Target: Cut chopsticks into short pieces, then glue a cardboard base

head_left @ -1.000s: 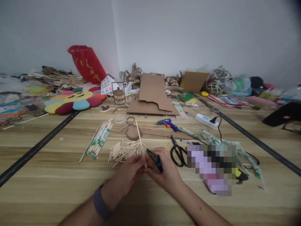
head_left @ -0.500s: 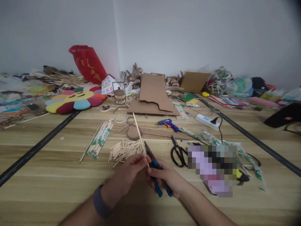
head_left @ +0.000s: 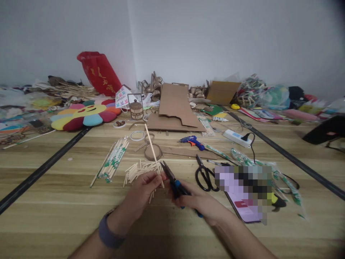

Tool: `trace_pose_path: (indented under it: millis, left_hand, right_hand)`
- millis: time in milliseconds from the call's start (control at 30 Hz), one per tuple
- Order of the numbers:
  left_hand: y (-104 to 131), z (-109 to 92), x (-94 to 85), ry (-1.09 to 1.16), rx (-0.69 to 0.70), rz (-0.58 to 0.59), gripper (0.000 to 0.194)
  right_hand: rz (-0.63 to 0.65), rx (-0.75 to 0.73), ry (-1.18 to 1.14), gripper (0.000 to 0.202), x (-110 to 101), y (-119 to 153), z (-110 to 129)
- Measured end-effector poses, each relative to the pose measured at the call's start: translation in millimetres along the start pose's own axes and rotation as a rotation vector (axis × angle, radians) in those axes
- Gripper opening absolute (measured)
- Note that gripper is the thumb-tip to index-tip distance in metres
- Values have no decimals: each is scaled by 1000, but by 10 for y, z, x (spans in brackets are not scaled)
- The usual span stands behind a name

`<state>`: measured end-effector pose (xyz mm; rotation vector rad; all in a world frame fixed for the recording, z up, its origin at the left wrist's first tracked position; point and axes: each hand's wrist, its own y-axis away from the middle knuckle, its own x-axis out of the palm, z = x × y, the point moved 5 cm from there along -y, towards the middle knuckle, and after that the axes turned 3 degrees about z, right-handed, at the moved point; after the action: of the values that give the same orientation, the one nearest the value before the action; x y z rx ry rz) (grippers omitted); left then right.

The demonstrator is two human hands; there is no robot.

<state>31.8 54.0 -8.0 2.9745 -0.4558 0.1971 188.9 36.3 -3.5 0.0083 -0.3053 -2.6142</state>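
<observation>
Between thumb and fingers, my left hand pinches a thin wooden stick that slants up and away to the left. My right hand is wrapped around blue-and-black pliers, whose dark jaws point up-left, close beside the stick. Whether the jaws touch the stick I cannot tell. Just beyond my left hand lies a loose pile of short cut sticks, partly hidden by the hand. A round ring with a ridged edge sits behind the pile.
Left of the pile is a plastic-wrapped bundle of chopsticks. Black scissors and a phone lie to the right. Farther back are a blue glue gun, a power strip, cardboard sheets and a flower cushion.
Both hands have drawn slightly apart. The stick has shifted left with my left hand, and the pliers have turned more to the left. More short sticks show below my left hand.
</observation>
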Motion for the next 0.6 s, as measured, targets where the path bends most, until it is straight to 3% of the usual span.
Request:
trace_pose_path:
  millis: [167, 433, 600]
  left_hand:
    - [13, -59, -101, -51, -82, -37, 37]
    - [37, -10, 25, -125, -143, 157, 31]
    - [71, -16, 83, -136, -176, 219, 32]
  right_hand:
    - [-37, -19, 244, 19, -200, 75, 160]
    - [91, -50, 343, 23, -190, 70, 154]
    - [118, 32, 335, 27, -155, 67, 127]
